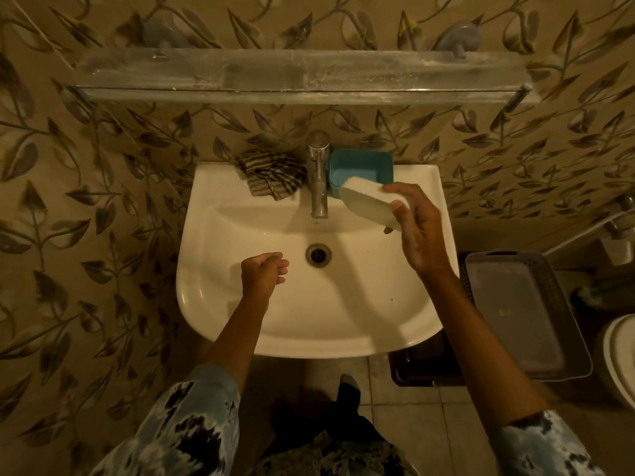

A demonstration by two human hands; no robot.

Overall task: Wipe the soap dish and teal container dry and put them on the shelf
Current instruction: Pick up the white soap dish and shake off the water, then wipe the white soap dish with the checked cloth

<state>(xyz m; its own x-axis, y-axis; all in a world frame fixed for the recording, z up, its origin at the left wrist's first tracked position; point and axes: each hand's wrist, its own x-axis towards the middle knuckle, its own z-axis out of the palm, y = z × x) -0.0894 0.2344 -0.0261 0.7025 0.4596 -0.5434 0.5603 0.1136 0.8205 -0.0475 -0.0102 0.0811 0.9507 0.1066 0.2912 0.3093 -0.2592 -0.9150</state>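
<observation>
My right hand (pixel 417 231) holds a white oval soap dish (pixel 369 202), tilted, above the right side of the white sink (pixel 240 317). Just behind it the teal container (pixel 360 168) stands open on the sink's back rim, right of the tap. A striped cloth (pixel 271 175) lies crumpled on the rim left of the tap. My left hand (pixel 263 274) hovers over the basin beside the drain (pixel 318 255), fingers loosely curled and holding nothing. The glass shelf (pixel 299 77) spans the wall above the sink with nothing on it.
A chrome tap (pixel 319 173) rises at the middle of the sink's back rim. A grey lidded basket (pixel 522 314) stands to the right of the sink, with a toilet (pixel 622 355) at the far right edge. Leaf-patterned tiles cover the wall.
</observation>
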